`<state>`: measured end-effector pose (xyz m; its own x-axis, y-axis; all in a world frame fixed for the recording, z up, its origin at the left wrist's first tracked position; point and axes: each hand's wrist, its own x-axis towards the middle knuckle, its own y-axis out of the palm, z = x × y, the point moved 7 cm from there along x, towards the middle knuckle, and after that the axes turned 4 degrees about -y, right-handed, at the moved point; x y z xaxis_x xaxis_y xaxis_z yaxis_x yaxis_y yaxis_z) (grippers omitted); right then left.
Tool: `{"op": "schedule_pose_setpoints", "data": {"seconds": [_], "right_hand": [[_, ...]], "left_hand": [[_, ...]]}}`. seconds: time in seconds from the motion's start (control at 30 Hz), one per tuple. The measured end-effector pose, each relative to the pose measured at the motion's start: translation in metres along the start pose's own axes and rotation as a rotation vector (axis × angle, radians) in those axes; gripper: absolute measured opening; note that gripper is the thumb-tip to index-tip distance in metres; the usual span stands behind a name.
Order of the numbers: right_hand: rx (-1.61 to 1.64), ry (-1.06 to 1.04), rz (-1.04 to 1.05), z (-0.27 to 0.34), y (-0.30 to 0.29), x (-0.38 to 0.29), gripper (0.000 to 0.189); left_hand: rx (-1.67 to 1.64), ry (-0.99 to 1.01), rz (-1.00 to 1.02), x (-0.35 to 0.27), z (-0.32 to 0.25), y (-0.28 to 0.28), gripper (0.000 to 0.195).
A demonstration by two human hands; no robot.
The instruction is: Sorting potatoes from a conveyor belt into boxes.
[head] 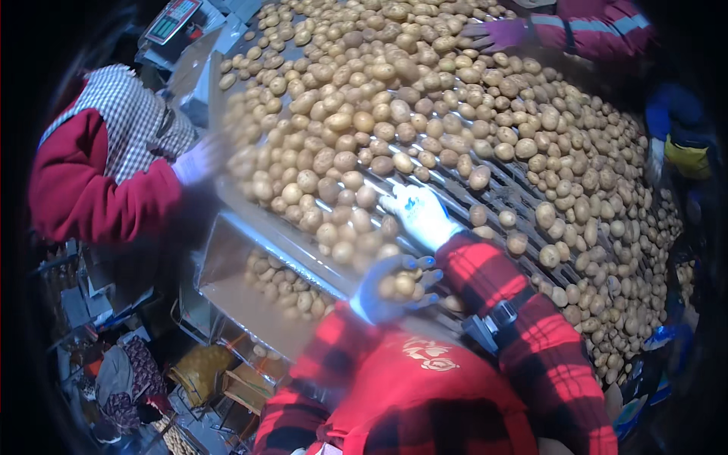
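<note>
My left hand (387, 290), in a glove with blue fingertips, is turned palm up near my apron. Several small potatoes (404, 285) lie cupped in it. Farther out, my right hand (424, 215) wears a white glove with a blue print and reaches over the metal slats (443, 190) of the sorting table. Its fingertips point left, close to a potato (365, 197) at the edge of the heap; whether they grip anything is hidden. Loose potatoes (341, 122) cover much of the table around both hands.
Below the table's metal edge (284, 244), a cardboard box (239, 284) contains potatoes. One co-worker's gloved hand (199, 162) is at the left edge, another's purple glove (497, 35) at the far side. A digital scale (172, 21) stands at upper left.
</note>
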<state>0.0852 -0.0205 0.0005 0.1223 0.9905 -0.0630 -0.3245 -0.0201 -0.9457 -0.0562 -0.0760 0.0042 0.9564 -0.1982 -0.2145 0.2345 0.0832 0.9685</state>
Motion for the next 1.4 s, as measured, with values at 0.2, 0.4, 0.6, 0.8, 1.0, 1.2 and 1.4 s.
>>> {"op": "schedule_pose_setpoints", "data": {"seconds": [0.2, 0.4, 0.6, 0.8, 1.0, 1.2, 1.4], "right_hand": [[0.375, 0.130, -0.176, -0.029, -0.048, -0.022, 0.036], [0.642, -0.148, 0.030, 0.021, -0.110, -0.055, 0.038], [0.420, -0.508, -0.011, 0.086, -0.075, 0.029, 0.035], [0.050, -0.565, -0.237, 0.067, -0.013, 0.061, 0.036], [0.143, -0.471, -0.316, 0.108, -0.080, 0.046, 0.018], [-0.211, -0.558, -0.098, 0.163, 0.022, 0.047, 0.019], [-0.009, -0.460, 0.047, 0.126, -0.005, 0.010, 0.014]], "left_hand": [[0.042, 0.024, -0.149, -0.003, -0.008, 0.013, 0.049], [0.129, -0.004, -0.255, -0.001, -0.012, -0.003, 0.050], [0.195, 0.016, -0.017, -0.015, 0.014, -0.001, 0.047], [0.132, 0.120, -0.036, -0.033, 0.046, 0.006, 0.027], [0.019, 0.138, 0.324, -0.056, 0.051, 0.008, 0.027], [-0.063, 0.227, 0.357, -0.074, 0.053, 0.001, 0.035], [-0.220, 0.158, 0.015, -0.089, 0.037, 0.011, 0.037]]}}
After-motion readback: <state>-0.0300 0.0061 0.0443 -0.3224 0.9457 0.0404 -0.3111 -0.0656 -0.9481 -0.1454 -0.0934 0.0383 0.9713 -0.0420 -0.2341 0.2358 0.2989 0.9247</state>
